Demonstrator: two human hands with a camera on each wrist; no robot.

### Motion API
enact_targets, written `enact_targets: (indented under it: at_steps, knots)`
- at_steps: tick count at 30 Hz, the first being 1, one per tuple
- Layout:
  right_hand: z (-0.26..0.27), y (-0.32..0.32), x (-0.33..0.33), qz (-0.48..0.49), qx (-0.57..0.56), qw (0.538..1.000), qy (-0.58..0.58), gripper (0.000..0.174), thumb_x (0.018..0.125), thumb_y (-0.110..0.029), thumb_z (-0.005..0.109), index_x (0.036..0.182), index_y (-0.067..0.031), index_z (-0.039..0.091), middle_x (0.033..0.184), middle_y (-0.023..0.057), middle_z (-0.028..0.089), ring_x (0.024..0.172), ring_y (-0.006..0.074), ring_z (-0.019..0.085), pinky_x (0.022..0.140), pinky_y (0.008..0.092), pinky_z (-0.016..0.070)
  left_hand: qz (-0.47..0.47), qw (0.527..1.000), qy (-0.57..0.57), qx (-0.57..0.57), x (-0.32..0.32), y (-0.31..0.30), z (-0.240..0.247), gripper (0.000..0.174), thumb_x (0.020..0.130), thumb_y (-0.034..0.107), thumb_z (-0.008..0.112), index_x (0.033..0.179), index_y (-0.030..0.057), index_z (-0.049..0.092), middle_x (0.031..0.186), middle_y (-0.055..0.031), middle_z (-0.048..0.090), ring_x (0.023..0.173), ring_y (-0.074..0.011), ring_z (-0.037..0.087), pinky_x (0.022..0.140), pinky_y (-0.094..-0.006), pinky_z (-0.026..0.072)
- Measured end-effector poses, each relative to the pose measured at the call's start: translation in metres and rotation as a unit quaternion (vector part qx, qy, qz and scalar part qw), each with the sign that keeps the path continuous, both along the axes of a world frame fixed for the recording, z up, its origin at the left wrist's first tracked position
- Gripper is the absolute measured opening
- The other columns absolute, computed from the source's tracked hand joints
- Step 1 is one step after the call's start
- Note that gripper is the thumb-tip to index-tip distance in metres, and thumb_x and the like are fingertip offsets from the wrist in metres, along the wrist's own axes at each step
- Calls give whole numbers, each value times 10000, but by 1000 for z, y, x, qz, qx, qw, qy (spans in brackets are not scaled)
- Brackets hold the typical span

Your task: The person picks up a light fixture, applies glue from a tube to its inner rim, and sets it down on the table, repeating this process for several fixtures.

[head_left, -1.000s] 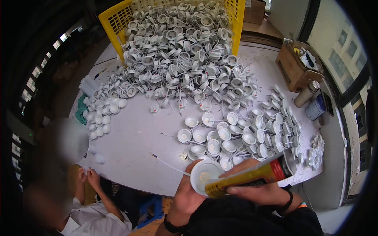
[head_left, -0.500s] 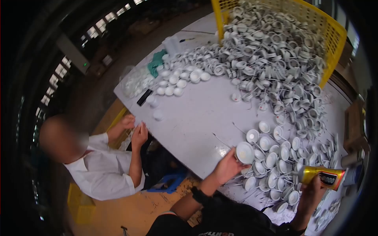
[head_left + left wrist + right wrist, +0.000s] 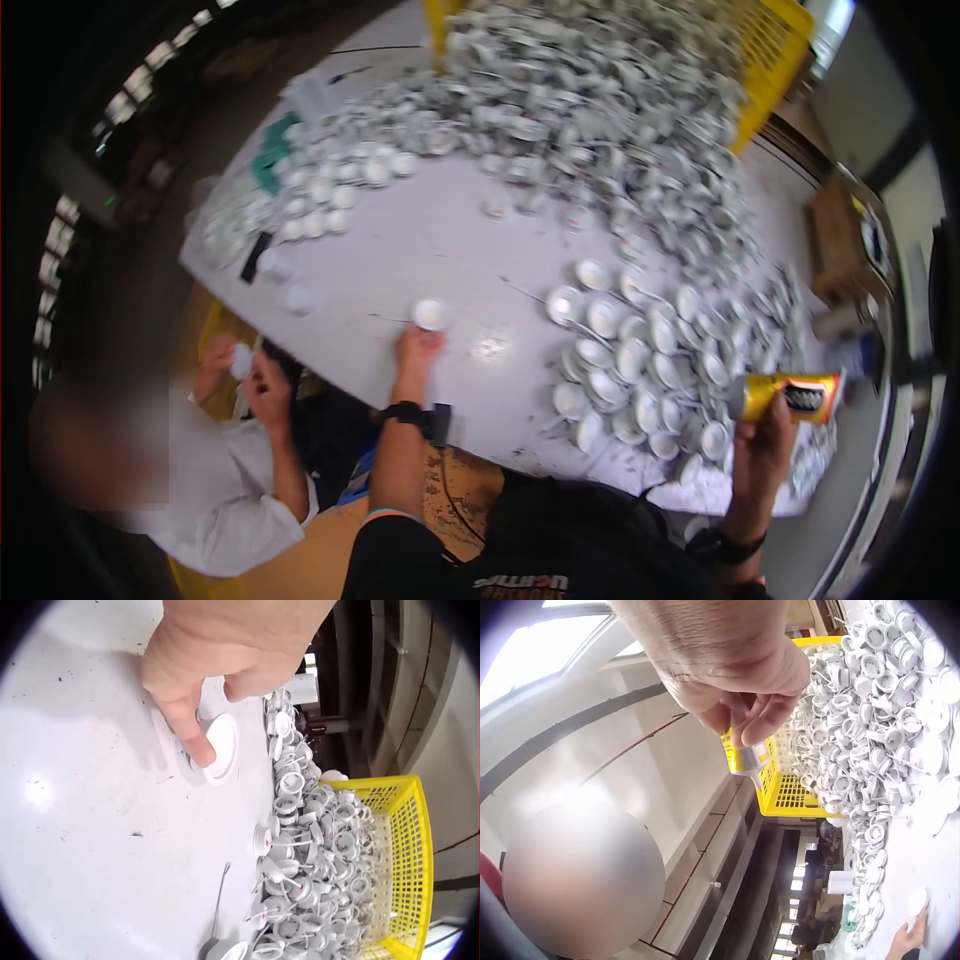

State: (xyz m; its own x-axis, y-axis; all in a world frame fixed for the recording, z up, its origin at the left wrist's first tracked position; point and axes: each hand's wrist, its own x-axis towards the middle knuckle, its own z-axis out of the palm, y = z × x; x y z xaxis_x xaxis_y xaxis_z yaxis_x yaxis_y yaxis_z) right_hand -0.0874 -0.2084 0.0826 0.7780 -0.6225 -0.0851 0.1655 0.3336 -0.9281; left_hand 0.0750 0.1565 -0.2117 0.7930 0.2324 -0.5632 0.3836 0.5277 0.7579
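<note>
My left hand [image 3: 418, 352] reaches out over the white table and holds a white round lamp housing [image 3: 429, 314] by its edge. A thin wire sticks out to the left of it. In the left wrist view a finger [image 3: 196, 746] lies against the housing's rim [image 3: 223, 750], close over the tabletop, with the thumb near its upper edge. Off to the right, my right hand [image 3: 765, 445] grips a yellow glue tube [image 3: 790, 397] with a dark label. The tube's tapered nozzle [image 3: 756, 778] shows below the fingers in the right wrist view.
Many wired housings [image 3: 640, 350] stand close together on the right. A large heap of white rings [image 3: 600, 120] spills from a yellow crate [image 3: 778, 60]. White cups [image 3: 330, 200] lie at the left. Another person [image 3: 235, 490] sits at the left edge, hands raised. A cardboard box [image 3: 845, 240] stands right.
Both hands were together over one housing, the tube's end at it. They have parted: the left carried the housing leftward over the table, the right took the tube rightward. The head view turned.
</note>
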Motion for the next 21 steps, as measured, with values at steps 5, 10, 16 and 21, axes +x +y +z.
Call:
enact_targets:
  at_steps: [5, 10, 16, 21]
  knots:
    - [7, -3, -12, 19, 14, 999, -21, 295, 770, -167, 521, 997, -9, 421, 686, 41, 495, 469, 98, 450, 392, 197, 365, 115, 990, 56, 62, -19, -20, 43, 345, 811, 246, 434, 1071, 21, 415, 889, -103, 476, 830, -243, 517, 648, -349, 465]
    - [3, -20, -30, 5, 43, 999, -16, 312, 760, -162, 528, 1000, 6, 420, 691, 55, 503, 468, 104, 462, 386, 209, 382, -247, 969, 26, -14, -87, -96, 83, 256, 799, 223, 470, 980, 47, 512, 831, -63, 537, 709, -142, 524, 590, -250, 428]
    - [-5, -47, -49, 26, 80, 996, -11, 324, 748, -164, 536, 1003, -1, 419, 722, 64, 513, 462, 109, 474, 377, 217, 396, -362, 928, -19, 91, -75, -171, 97, 221, 785, 196, 506, 920, 24, 538, 792, -35, 558, 647, -85, 520, 553, -197, 408]
    - [-8, -67, -58, 11, 102, 995, -12, 319, 744, -160, 534, 994, 1, 418, 737, 68, 513, 470, 108, 479, 380, 214, 396, -403, 810, -141, 402, -27, -202, 84, 331, 715, 255, 577, 917, -3, 540, 886, -109, 576, 742, -201, 564, 667, -280, 443]
